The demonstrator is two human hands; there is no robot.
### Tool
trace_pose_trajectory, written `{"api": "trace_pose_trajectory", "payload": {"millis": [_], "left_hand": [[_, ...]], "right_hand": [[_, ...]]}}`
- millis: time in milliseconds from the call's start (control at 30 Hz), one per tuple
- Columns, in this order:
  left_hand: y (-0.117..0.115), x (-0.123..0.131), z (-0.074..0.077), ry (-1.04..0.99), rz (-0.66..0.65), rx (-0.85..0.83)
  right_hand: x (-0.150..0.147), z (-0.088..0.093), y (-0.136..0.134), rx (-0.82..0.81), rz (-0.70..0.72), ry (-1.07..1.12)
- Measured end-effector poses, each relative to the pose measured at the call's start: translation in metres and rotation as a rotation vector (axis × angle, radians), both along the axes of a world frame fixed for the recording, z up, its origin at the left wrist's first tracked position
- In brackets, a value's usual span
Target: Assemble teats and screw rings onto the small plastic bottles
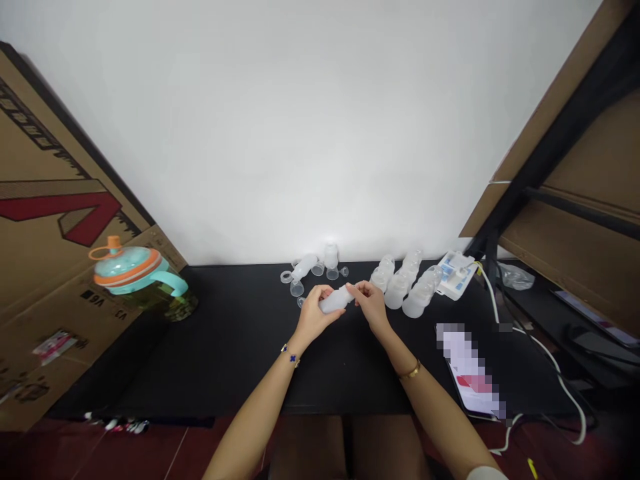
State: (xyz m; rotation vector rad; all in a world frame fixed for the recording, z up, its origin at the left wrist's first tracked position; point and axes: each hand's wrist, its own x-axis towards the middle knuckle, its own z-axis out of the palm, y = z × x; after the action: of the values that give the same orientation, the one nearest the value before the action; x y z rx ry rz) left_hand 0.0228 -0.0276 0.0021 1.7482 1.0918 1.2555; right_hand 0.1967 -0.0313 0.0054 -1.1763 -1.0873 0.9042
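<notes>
A frosted white plastic bottle (334,301) lies tilted between my hands, just above the black tabletop. My left hand (316,313) is closed round its body. At its narrow neck end, the fingers of my right hand (369,303) are pinched together; whether they also hold a small part there, I cannot make out. Beyond my hands, another frosted bottle (305,266) lies on its side among loose clear caps (297,288). One more bottle (331,253) stands by the wall. Right of my right hand, several bottles with clear tops (415,300) stand in rows.
A large jug (135,270) with a turquoise lid is at the left by a cardboard box (30,200). A white power strip (456,275) with cables lies at the back right. A phone (470,373) lies right of my right forearm. A white wall closes off the desk's back.
</notes>
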Motion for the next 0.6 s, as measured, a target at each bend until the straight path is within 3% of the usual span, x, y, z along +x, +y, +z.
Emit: {"api": "trace_pose_trajectory", "payload": {"millis": [367, 600], "left_hand": [[-0.0017, -0.0004, 0.0007, 0.038, 0.007, 0.027], [0.0037, -0.003, 0.0007, -0.189, -0.13, -0.259]], "right_hand": [[0.0012, -0.0039, 0.0025, -0.012, -0.021, -0.008], [0.0015, -0.0039, 0.004, 0.005, 0.058, 0.132]]}}
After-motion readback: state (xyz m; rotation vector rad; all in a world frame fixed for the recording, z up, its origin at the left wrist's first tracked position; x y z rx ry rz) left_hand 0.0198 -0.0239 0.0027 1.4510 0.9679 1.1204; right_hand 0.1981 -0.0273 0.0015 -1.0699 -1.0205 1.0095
